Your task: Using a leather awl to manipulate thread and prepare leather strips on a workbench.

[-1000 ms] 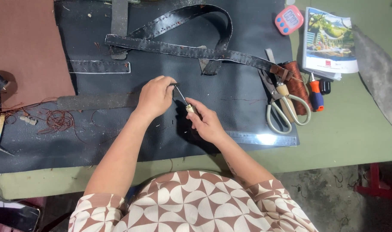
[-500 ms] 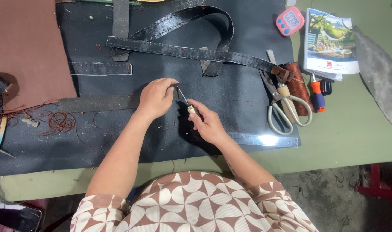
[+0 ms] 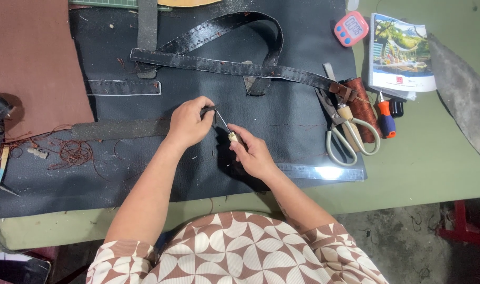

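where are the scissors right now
In the head view the scissors lie on the right side of the black leather sheet, beside the brown thread spool, right of both hands.

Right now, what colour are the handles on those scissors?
The scissors have pale cream handle loops, seen clearest in the head view.

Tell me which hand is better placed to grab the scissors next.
Right, probably. The right hand lies nearer the scissors, though it holds the awl; the left hand pinches the strap end on the far side.
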